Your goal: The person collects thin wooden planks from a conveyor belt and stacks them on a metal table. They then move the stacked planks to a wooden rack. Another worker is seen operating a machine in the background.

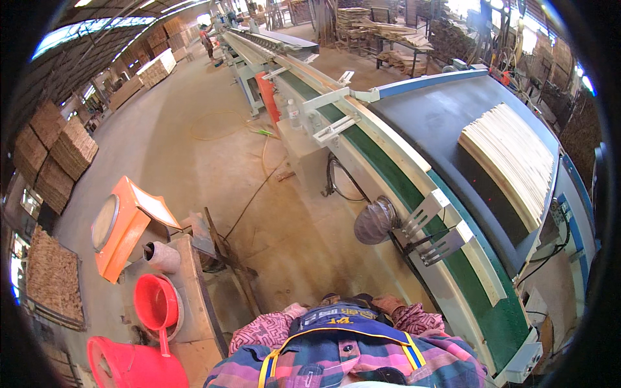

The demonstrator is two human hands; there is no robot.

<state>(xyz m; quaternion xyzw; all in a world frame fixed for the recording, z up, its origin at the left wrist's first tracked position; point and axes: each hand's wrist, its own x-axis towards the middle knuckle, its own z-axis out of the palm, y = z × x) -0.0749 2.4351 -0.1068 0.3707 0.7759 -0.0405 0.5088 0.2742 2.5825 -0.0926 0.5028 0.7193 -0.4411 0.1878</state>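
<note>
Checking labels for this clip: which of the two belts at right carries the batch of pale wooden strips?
The wide black belt at far right carries the strips; the green belt beside it is narrower and shows no such batch.

Left hand (296, 310) and right hand (387, 304) perhaps touch the apron (339, 317).
</note>
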